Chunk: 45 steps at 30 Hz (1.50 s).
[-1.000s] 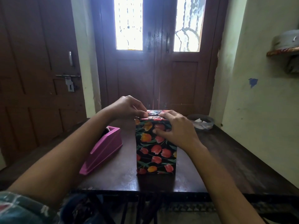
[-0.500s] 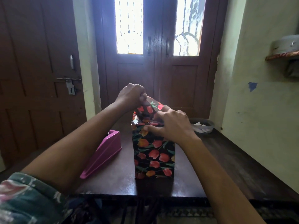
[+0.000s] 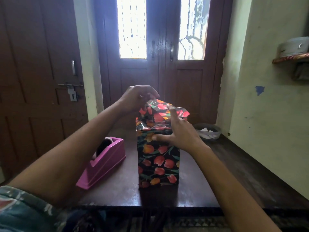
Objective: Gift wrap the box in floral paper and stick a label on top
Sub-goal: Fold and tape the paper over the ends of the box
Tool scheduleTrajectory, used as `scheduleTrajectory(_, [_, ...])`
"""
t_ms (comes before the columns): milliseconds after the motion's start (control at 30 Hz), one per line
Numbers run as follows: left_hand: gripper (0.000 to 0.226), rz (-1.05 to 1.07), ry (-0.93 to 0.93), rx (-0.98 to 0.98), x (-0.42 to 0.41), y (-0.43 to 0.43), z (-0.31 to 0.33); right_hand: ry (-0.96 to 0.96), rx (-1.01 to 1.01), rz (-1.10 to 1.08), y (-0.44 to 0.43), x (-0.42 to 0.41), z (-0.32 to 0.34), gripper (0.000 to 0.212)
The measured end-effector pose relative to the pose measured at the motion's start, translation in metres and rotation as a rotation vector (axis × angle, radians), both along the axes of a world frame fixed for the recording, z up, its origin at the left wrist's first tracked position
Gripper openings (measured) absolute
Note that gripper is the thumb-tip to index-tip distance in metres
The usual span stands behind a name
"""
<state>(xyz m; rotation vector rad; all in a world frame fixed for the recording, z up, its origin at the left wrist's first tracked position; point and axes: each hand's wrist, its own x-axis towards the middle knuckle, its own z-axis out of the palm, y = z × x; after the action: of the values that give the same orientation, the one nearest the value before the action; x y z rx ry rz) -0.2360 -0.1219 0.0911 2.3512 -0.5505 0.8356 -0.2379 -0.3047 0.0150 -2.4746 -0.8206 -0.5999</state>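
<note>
The person wears a teal sleeve [image 3: 21, 208] printed with red-and-white flowers.

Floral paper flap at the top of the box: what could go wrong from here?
1. The left hand pinches the raised flap, already crumpled; a hard pull might tear it.
2. The box stands tall on end, steadied only by the open right hand; it could tip.
3. The tape dispenser sits aside while both hands are busy; letting go may undo the fold.
</note>
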Motion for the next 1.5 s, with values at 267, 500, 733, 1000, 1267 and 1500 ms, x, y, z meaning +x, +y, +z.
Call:
scheduleTrajectory(267, [0.022, 0.077, 0.173, 0.459, 0.01, -0.005, -0.004, -0.053, -0.026, -0.068, -0.002, 0.004, -0.003, 0.115])
scheduleTrajectory(500, [0.023, 0.057, 0.084, 0.092, 0.0, 0.018, 0.016, -0.087, -0.129, -0.063, -0.011, 0.012, 0.004, 0.066])
scheduleTrajectory(733, [0.02, 0.108, 0.071, -0.254, 0.007, 0.016, -0.001, -0.027, -0.172, 0.004, -0.014, 0.014, 0.016, 0.058])
scheduleTrajectory(1000, [0.065, -0.148, 0.306, -0.526, -0.019, 0.018, -0.029, 0.065, -0.131, 0.105, -0.011, 0.014, 0.018, 0.055])
scheduleTrajectory(1267, [0.127, -0.32, 0.716, -0.283, -0.031, 0.03, -0.067, 0.279, -0.189, 0.183, -0.022, 0.014, 0.044, 0.021])
scheduleTrajectory(1500, [0.082, -0.232, 0.75, -0.289, -0.025, 0.028, -0.087, 0.36, -0.036, 0.226, -0.028, 0.023, 0.046, 0.028])
